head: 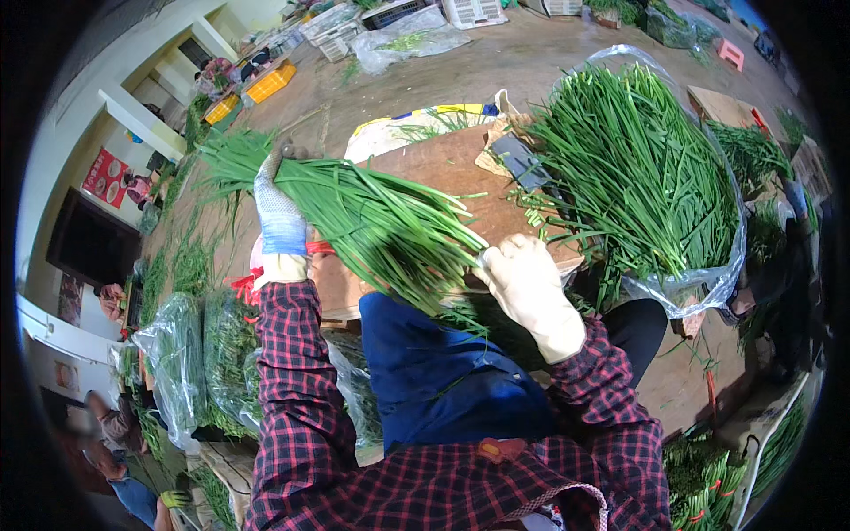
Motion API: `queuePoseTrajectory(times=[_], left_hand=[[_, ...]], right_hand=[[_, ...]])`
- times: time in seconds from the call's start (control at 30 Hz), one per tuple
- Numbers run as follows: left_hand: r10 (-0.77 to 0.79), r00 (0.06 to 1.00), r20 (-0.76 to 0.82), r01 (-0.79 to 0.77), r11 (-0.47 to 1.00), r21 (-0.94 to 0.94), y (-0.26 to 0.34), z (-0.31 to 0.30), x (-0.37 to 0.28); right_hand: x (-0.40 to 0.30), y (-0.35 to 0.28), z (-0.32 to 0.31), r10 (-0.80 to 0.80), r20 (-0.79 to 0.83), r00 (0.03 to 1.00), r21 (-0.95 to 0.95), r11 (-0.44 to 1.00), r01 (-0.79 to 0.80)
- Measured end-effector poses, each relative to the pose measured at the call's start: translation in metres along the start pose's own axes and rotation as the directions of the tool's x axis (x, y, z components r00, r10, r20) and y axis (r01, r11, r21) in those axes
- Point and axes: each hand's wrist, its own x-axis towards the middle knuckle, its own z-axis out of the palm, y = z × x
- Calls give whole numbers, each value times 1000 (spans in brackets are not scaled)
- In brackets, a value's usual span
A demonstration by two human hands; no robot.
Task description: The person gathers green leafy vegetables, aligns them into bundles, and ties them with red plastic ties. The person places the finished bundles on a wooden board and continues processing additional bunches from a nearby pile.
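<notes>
My left hand [271, 192], in a grey-and-blue knit glove, grips a large bunch of garlic chives [372, 212] near its leafy end. The bunch slants over a brown wooden board [425, 159], with its pale stem ends toward the right. There my right hand [524, 279], in a cream rubber glove, has curled fingers pinching the stem ends; the fingertips are partly hidden. Short cut stem pieces [533, 217] lie on the board beyond this hand. A dark flat block [521, 159] rests on a tan cloth [491, 156] at the board's far right corner.
At right, a clear plastic bag [720, 265] holds a big heap of chives [637, 166]. Filled plastic bags [174, 365] stand at left. Tied bundles [704, 484] lie at lower right. Yellow crates [271, 83] sit farther off. Another person [126, 458] is at lower left.
</notes>
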Motion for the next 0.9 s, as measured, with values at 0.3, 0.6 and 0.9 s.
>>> queuePoseTrajectory(times=[0.3,0.6,0.9], left_hand=[[-11,943,333,71,983,-167,-11,-25,11],[10,994,111,8,988,-154,-8,-12,0],[-26,994,109,28,1000,-11,-29,3,-7]], right_hand=[[-35,-20,2,322,516,793,854,-261,-450],[-23,-11,38,297,466,834,806,-532,-260],[-7,-22,43,309,557,771,699,-676,-234]])
